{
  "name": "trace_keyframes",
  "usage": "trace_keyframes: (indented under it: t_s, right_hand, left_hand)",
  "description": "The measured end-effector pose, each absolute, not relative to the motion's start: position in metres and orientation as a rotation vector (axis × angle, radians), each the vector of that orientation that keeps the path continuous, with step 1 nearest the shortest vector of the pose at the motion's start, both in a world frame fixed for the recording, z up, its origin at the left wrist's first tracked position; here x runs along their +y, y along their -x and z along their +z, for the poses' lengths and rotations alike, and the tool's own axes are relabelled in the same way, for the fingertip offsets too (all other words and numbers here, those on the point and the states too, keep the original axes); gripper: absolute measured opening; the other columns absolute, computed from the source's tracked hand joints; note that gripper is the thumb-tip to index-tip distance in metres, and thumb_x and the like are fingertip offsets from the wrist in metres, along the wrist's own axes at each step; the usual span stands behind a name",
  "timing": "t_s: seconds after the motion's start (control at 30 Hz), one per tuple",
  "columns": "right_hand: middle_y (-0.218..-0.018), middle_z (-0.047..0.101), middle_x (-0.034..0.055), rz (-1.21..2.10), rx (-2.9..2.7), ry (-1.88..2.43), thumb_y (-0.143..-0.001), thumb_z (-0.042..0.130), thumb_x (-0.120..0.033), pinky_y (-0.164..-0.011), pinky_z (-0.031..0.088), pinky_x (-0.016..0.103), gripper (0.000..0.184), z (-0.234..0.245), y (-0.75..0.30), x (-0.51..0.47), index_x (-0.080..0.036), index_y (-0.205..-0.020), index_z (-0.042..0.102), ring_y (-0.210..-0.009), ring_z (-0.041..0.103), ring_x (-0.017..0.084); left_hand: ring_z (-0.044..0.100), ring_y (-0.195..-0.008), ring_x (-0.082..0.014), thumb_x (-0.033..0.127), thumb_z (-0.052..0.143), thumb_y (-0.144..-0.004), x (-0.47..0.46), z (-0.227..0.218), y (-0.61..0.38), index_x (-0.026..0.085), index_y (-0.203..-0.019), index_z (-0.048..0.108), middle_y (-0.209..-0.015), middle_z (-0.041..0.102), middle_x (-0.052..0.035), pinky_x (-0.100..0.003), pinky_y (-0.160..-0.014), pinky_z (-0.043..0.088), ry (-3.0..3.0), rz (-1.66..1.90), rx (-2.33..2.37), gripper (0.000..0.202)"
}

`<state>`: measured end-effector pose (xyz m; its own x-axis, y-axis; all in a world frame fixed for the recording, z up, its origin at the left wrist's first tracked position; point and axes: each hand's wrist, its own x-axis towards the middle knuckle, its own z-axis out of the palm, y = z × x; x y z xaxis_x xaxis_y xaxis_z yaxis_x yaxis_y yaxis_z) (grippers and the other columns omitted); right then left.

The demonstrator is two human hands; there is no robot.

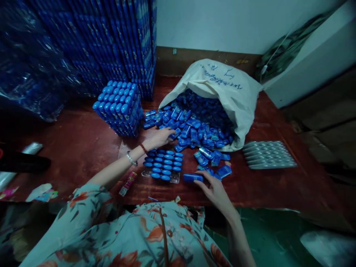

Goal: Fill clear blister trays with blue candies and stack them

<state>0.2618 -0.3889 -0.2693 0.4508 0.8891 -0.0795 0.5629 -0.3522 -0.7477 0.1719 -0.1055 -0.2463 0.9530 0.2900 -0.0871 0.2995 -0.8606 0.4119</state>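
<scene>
A white sack (222, 79) lies on its side on the dark red table (83, 144), spilling several small blue plastic cases (194, 126). My left hand (162, 137) reaches into the near edge of that pile, its fingers curled among the cases. My right hand (213, 187) rests near the table's front edge with its fingertips on a single blue case (193, 178). Between my hands lies a clear tray (164, 165) filled with rows of blue cases standing on end.
A stack of filled trays (121, 107) stands at the back left, before tall wrapped blue bundles (83, 44). Empty clear trays (268, 155) are piled to the right of the sack. Wrappers and scraps (41, 193) lie at the left front edge.
</scene>
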Motion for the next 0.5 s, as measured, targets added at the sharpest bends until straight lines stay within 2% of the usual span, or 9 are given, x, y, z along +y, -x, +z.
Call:
trace_keyframes:
  t_s: [0.13,0.27,0.37,0.5]
  right_hand:
    - [-0.099,0.065,0.0069,0.588,-1.287,1.964,-0.090,0.046,-0.033,-0.079,0.051,0.034,0.026,-0.276,-0.241,-0.380,-0.022,-0.112,0.053,-0.087,0.063,0.020]
    - [-0.102,0.064,0.0076,0.399,-1.390,1.867,-0.093,0.042,-0.027,-0.087,0.050,0.034,0.022,-0.294,-0.222,-0.367,-0.022,-0.112,0.053,-0.096,0.062,0.019]
    - [-0.102,0.062,0.0082,0.275,-1.522,1.837,-0.093,0.040,-0.020,-0.086,0.051,0.032,0.022,-0.308,-0.218,-0.370,-0.021,-0.111,0.052,-0.097,0.061,0.018]
    - [-0.096,0.061,0.0088,0.279,-1.734,1.895,-0.092,0.035,-0.012,-0.077,0.053,0.029,0.026,-0.308,-0.226,-0.376,-0.018,-0.108,0.054,-0.090,0.062,0.017]
  left_hand:
    - [0.058,-0.091,-0.0182,0.026,0.058,-0.083,-0.113,-0.223,-0.117,0.018,-0.099,0.063,-0.096,0.065,-0.0039,-0.030,-0.083,0.046,-2.318,0.543,0.557,0.019]
    - [0.058,-0.086,-0.0168,0.034,0.064,-0.078,-0.136,-0.217,-0.045,0.020,-0.090,0.066,-0.090,0.064,-0.0018,-0.029,-0.080,0.047,-2.034,0.922,0.895,0.018]
    - [0.058,-0.086,-0.0159,0.033,0.066,-0.075,-0.159,-0.233,-0.006,0.019,-0.087,0.066,-0.090,0.061,-0.0018,-0.027,-0.076,0.048,-1.840,1.014,1.075,0.019]
    - [0.060,-0.083,-0.0149,0.033,0.066,-0.075,-0.193,-0.271,0.010,0.018,-0.091,0.064,-0.090,0.061,-0.0021,-0.026,-0.073,0.051,-1.679,0.967,1.205,0.022]
